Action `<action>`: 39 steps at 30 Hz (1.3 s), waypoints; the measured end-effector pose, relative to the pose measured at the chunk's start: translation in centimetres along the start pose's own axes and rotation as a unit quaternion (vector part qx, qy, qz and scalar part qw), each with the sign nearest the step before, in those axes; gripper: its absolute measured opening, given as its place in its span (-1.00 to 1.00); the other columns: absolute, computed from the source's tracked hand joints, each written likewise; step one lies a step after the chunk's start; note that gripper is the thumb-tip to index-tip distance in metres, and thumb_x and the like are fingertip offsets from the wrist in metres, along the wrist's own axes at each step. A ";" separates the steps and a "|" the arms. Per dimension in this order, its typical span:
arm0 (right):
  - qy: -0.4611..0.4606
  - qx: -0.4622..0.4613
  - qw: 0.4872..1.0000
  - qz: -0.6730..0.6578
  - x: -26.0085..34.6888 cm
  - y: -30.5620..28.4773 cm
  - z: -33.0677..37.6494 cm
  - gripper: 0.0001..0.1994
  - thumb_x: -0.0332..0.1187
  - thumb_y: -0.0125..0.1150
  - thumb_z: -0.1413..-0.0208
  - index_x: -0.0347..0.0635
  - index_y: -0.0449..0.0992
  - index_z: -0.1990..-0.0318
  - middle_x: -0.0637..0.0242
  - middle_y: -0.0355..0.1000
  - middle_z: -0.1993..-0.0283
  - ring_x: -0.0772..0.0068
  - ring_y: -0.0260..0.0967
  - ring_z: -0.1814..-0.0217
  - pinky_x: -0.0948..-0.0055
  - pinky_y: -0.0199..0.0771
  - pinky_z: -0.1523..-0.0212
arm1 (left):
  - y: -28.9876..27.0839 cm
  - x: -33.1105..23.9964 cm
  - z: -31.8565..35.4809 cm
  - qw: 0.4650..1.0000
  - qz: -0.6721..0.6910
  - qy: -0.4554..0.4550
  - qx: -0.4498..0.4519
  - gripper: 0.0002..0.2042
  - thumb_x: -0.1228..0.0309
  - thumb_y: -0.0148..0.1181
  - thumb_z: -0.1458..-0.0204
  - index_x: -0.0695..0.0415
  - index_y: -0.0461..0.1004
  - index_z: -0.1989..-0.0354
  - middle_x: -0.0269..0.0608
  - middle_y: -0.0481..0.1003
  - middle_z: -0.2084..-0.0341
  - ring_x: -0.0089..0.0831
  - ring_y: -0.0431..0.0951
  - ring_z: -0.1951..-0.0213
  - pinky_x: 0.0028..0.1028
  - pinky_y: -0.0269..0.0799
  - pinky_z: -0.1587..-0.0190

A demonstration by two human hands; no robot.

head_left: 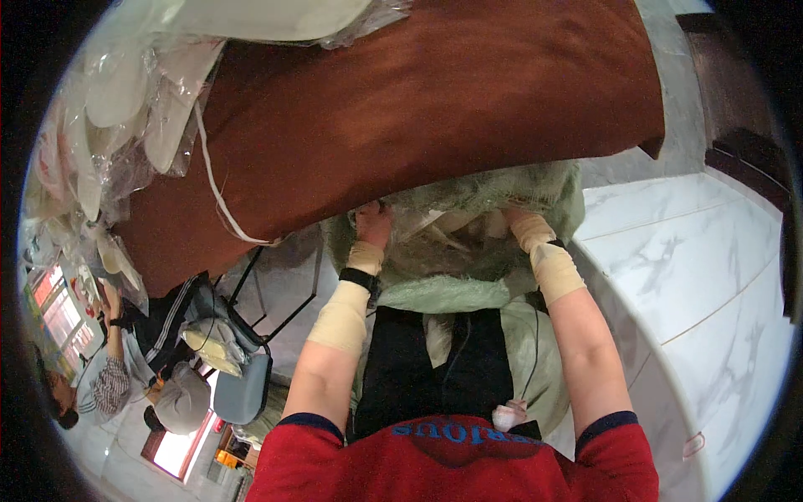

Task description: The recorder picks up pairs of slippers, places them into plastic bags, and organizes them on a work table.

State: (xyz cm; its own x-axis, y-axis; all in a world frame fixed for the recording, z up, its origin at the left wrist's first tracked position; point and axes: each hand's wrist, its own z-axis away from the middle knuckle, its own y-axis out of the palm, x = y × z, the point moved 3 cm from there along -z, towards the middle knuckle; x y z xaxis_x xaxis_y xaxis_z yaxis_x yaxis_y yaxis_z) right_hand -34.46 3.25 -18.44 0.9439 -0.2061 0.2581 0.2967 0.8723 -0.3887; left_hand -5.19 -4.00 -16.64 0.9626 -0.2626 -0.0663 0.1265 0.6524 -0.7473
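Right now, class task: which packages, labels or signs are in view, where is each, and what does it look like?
Clear plastic packets: upper left on the brown cloth, crinkled, holding pale oval pieces.
Green woven sack: centre, open-mouthed, both hands at it.
White tag: bottom centre, small, crumpled.

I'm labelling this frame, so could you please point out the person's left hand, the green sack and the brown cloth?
left hand [374, 224], head view, back of the hand.
green sack [443, 294], head view, folded front rim.
brown cloth [435, 100], head view, middle of its surface.

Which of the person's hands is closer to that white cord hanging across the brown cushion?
Left. The left hand is just right of the white cord on the brown cushion; the right hand is farther right, in the green sack.
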 end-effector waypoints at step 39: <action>-0.130 0.068 0.983 -0.108 -0.3 -5.2 -5.1 -0.63 -0.29 -0.15 -0.23 -0.19 0.36 -0.13 0.16 0.35 -0.15 0.25 0.32 -0.19 0.31 0.33 -0.14 | 19.3 -3.3 6.1 0.904 0.281 -0.200 0.252 -0.31 -0.20 -0.07 -0.03 0.12 0.35 -0.14 -0.06 0.39 -0.08 -0.10 0.41 -0.05 -0.14 0.35 -0.02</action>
State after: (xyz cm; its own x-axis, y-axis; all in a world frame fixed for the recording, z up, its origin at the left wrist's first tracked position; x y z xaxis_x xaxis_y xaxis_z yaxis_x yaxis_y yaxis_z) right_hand -35.50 -3.47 -20.99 0.7864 -0.2891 0.5459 0.4483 0.8751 -0.1824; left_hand -4.42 13.77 -26.82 0.9062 0.4223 -0.0221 -0.4124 0.8711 -0.2667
